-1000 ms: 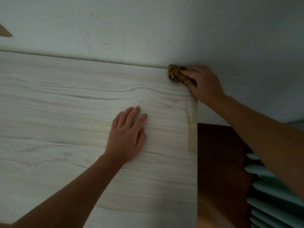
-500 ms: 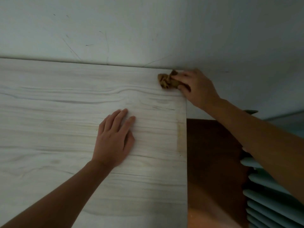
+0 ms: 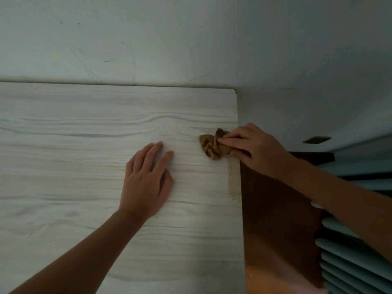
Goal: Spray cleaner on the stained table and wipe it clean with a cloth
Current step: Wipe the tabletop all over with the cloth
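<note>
The left hand (image 3: pixel 148 181) lies flat on the pale wood-grain table (image 3: pixel 63 166), fingers straight, holding nothing. Just right of its fingertips the crumpled brown cloth (image 3: pixel 211 146) sits on the tabletop near the right edge — pinched by the curled fingers of the right hand (image 3: pixel 256 151), whose wrist hangs past that edge. Further right of the grip, pale blue slats (image 3: pixel 350 264) show below the forearm.
</note>
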Demonstrator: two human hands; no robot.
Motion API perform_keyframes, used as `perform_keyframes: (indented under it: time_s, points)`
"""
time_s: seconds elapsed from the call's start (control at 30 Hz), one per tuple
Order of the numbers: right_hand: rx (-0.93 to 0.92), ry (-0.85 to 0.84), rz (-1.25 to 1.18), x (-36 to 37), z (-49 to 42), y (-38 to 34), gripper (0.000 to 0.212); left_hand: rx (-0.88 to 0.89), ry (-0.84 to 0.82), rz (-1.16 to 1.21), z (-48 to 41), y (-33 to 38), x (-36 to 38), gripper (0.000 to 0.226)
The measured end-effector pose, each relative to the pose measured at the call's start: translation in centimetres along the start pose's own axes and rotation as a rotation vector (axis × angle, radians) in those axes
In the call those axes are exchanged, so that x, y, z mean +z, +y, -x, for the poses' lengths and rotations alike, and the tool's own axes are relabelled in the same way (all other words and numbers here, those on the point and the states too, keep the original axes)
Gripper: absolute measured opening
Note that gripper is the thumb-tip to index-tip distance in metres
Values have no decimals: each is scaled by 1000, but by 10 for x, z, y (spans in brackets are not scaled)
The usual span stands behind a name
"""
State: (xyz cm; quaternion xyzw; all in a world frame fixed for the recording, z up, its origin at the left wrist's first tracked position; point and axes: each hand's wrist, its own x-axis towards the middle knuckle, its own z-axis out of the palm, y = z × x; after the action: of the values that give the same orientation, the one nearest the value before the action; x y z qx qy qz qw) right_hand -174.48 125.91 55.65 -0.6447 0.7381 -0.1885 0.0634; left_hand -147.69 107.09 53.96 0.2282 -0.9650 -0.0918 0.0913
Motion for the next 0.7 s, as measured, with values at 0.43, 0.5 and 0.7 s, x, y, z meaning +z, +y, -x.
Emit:
perform_keyframes:
  time_s: [0.43,0.5,0.7]
  points:
    - [374,256,17,12,-69,40,40,-14,-17,6,0,0,1,49]
    - [341,231,17,13,-49,27,40,-13,-24,9,1,0,1,50]
    - [278,186,25,20,19,-29,42,-20,-20,28,1,2,-1,50]
